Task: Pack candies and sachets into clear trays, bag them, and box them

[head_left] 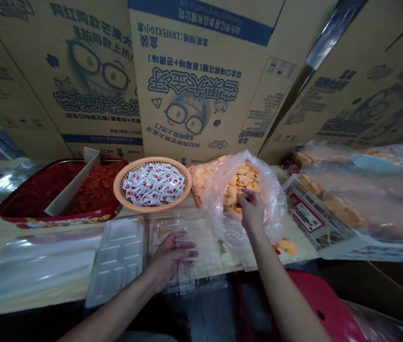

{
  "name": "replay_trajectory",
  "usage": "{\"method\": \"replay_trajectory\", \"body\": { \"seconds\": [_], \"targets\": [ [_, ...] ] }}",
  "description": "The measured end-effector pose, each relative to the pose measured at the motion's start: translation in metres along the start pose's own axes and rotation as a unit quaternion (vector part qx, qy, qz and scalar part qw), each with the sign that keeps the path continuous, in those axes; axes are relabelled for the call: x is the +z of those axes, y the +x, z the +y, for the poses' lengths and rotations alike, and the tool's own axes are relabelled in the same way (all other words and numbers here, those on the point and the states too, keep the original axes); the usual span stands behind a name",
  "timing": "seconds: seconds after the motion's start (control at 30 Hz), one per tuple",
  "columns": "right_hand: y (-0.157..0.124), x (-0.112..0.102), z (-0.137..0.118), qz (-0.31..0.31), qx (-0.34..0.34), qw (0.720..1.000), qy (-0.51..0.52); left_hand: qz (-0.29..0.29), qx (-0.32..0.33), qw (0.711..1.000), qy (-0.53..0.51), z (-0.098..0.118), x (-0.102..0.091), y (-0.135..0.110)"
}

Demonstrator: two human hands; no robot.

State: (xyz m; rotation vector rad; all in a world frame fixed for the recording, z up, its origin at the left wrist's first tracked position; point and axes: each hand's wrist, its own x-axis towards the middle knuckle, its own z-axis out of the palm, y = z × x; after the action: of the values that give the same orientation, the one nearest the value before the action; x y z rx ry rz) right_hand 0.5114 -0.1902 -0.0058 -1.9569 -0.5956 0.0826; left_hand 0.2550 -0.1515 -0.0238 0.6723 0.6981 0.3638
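Right hand (251, 209) pinches at orange pieces (240, 183) inside one clear plastic bag (271, 199) at centre right, though what it grips is hard to tell; left hand (169, 261), fingers (187, 254) spread and unclenched, rests on one clear clamshell tray (187, 270) at lower centre, beside a second tray (116, 261).

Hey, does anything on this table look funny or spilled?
Yes! An orange snack piece lies on the table outside the clear plastic bag, near the right hand. It looks dropped, because similar pieces are inside the bag. The printing on the cardboard boxes also looks upside down.
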Motion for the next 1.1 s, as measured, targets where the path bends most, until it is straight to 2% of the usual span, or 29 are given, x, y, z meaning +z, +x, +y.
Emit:
{"method": "replay_trajectory", "body": {
  "seconds": [0.03, 0.07, 0.1, 0.13, 0.23, 0.33, 0.5, 0.6, 0.7, 0.73, 0.77, 0.9, 1.1],
  "targets": [
    [-0.014, 0.001, -0.008, -0.036, 0.012, 0.995, 0.093, 0.000, -0.002, 1.000, -0.003, -0.001, 0.003, 0.001],
    [-0.029, 0.004, -0.015, -0.096, 0.022, 0.976, 0.194, 0.002, -0.005, 1.000, -0.005, -0.002, 0.005, 0.002],
    [-0.044, 0.009, -0.022, -0.155, 0.018, 0.958, 0.239, 0.007, -0.009, 1.000, -0.007, -0.002, 0.008, 0.003],
    [-0.058, 0.015, -0.027, -0.180, 0.014, 0.952, 0.247, 0.011, -0.012, 1.000, -0.009, -0.003, 0.011, 0.003],
    [-0.085, 0.035, -0.031, -0.207, -0.005, 0.956, 0.208, 0.015, -0.016, 1.000, -0.011, -0.002, 0.017, 0.002],
    [-0.092, 0.047, -0.029, -0.204, -0.046, 0.968, 0.138, 0.008, -0.022, 1.000, -0.010, -0.001, 0.018, -0.001],
    [-0.091, 0.043, -0.029, -0.221, -0.172, 0.960, 0.028, 0.014, -0.019, 0.999, -0.026, -0.002, 0.010, 0.000],
    [-0.073, 0.032, -0.026, -0.188, -0.199, 0.962, 0.005, 0.020, -0.027, 0.999, -0.034, -0.002, 0.003, 0.001],
    [-0.029, 0.015, -0.013, -0.084, -0.177, 0.977, -0.082, 0.019, -0.035, 0.999, -0.028, 0.000, -0.003, -0.002],
    [-0.011, 0.010, -0.008, -0.036, -0.160, 0.968, -0.190, 0.017, -0.037, 0.999, -0.026, 0.001, -0.005, -0.003],
    [0.008, 0.004, -0.001, -0.013, -0.132, 0.942, -0.309, 0.016, -0.038, 0.999, -0.025, 0.002, -0.006, -0.005],
    [0.065, -0.011, 0.022, 0.010, -0.079, 0.918, -0.387, 0.017, -0.037, 0.999, -0.024, 0.004, -0.010, -0.010],
    [0.089, -0.013, 0.036, 0.021, -0.093, 0.917, -0.386, 0.002, -0.023, 0.999, -0.036, 0.007, -0.018, -0.019]
  ]
}}
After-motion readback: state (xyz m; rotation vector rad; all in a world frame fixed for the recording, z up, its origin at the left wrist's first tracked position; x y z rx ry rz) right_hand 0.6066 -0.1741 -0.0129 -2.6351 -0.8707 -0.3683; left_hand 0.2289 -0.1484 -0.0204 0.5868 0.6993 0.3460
